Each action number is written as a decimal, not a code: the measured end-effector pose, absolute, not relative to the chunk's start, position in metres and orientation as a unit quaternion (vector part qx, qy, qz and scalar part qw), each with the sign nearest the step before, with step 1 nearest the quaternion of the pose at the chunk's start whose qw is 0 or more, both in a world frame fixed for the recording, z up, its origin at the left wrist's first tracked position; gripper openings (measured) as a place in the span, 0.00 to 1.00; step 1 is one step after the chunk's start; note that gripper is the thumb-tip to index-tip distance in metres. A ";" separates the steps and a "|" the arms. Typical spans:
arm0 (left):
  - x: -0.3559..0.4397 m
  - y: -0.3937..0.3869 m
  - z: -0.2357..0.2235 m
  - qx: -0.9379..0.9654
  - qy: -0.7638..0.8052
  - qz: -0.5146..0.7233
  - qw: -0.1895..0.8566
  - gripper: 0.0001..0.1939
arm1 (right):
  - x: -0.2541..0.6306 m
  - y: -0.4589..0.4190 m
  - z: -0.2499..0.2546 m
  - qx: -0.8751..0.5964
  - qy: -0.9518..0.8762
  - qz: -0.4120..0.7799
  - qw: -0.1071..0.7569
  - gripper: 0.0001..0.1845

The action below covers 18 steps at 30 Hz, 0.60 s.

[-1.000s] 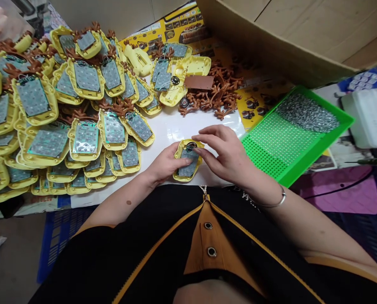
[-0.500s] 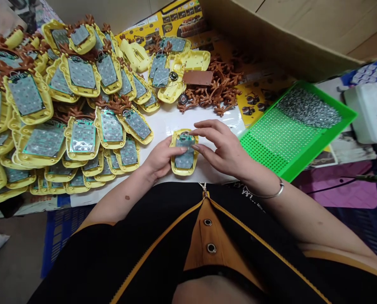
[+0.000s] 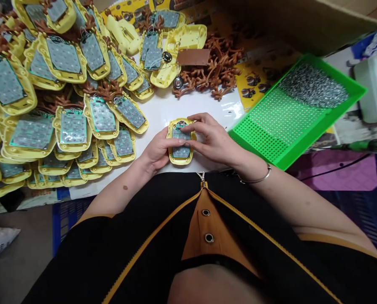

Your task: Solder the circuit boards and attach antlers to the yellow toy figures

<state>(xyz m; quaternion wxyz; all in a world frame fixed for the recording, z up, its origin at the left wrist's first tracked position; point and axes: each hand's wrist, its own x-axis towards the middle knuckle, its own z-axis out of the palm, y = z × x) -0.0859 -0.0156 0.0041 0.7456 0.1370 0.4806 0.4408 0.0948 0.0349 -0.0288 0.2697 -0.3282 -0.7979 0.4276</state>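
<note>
In front of my body is a small yellow plastic toy shell (image 3: 180, 161) with a grey-and-green circuit board (image 3: 181, 152) inside it. My left hand (image 3: 158, 147) grips the shell from its left side, thumb lying across the board. From the right, my right hand (image 3: 209, 137) closes on the shell's upper right part, its bent fingers over the top of the board and its thumb close to the left thumb. Those fingers hide the shell's upper right edge, and whether they pinch a wire or other small part cannot be seen.
Many similar yellow shells with boards (image 3: 72, 128) are heaped at the left. Brown antler-shaped pieces (image 3: 220, 63) lie in a pile behind my hands. A green perforated tray (image 3: 270, 131) with small metal screws (image 3: 315, 86) stands at right. A cardboard box wall (image 3: 289, 25) rises behind.
My right hand's fingers have come in from the shell's right edge and bent down over the board. The left hand keeps its grip. The camera view has shifted slightly.
</note>
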 end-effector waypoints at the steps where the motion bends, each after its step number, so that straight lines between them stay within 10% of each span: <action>1: -0.085 -0.016 0.004 0.139 0.479 0.437 0.748 0.25 | 0.095 0.034 -0.030 -0.331 -0.797 0.426 0.271 0.15; 18: -0.084 -0.011 0.008 0.201 0.502 0.398 0.741 0.36 | 0.107 0.023 -0.018 -0.353 -0.791 0.326 0.379 0.16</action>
